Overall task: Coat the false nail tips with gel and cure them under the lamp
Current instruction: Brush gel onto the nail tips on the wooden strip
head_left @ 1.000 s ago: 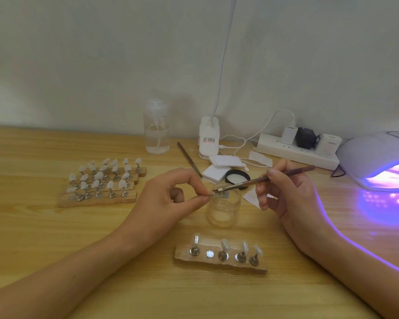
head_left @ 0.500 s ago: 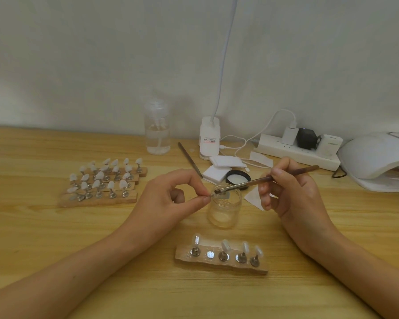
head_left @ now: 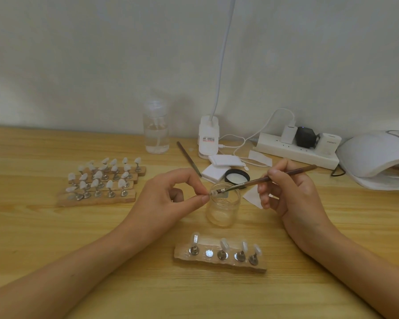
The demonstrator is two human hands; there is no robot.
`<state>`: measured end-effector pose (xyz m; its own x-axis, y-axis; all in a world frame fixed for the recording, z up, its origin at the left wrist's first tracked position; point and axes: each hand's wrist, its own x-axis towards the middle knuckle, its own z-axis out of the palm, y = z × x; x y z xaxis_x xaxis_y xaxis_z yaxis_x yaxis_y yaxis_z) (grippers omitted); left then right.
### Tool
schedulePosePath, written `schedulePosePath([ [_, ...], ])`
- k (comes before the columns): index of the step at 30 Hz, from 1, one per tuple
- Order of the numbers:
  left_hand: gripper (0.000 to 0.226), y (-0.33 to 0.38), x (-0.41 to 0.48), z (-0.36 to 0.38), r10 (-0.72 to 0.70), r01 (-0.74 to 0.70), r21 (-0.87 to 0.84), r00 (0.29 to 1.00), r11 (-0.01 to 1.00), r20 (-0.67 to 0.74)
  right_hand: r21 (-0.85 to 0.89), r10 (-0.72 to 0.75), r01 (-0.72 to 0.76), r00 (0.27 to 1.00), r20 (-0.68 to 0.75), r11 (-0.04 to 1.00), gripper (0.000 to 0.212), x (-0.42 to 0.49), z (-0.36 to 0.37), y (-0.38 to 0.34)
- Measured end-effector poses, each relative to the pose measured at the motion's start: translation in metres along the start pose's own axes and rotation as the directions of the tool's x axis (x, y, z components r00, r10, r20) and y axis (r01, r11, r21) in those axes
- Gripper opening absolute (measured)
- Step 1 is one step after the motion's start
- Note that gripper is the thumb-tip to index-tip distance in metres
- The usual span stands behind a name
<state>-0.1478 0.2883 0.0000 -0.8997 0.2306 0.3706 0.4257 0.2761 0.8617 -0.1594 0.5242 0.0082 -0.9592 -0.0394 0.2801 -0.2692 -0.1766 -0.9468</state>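
Head view: pinching one small translucent false nail tip (head_left: 212, 193) between thumb and forefinger of left hand (head_left: 171, 199), over one clear glass jar (head_left: 222, 211). Gripping one thin brown-handled brush (head_left: 274, 177) in curled fingers of right hand (head_left: 293, 194), bristles touching that tip. Nearer, one rough wooden strip (head_left: 217, 266) bearing four more tips on metal stands; far right, one white dome lamp (head_left: 376, 155), unlit
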Motion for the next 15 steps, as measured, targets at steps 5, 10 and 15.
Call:
schedulePosePath([
  [5, 0.012, -0.0004, 0.0001, 0.0002, -0.004, 0.004, -0.001, 1.0, 1.0, 0.01, 0.04, -0.054, 0.051, 0.995, 0.082, 0.998, 0.024, -0.0016, 0.0019, -0.0022],
  [10, 0.011, -0.0011, 0.0001, 0.0014, -0.018, 0.018, -0.015, 1.0, 1.0, 0.002, -0.013, -0.023, 0.023, 1.0, 0.0, 1.0, 0.021, -0.0008, 0.0005, -0.0006],
  [15, 0.013, -0.0004, -0.0002, 0.0004, -0.031, 0.031, -0.008, 1.0, 0.999, 0.005, 0.052, -0.064, 0.06, 0.995, 0.079, 0.997, 0.022, -0.002, 0.0034, -0.0043],
])
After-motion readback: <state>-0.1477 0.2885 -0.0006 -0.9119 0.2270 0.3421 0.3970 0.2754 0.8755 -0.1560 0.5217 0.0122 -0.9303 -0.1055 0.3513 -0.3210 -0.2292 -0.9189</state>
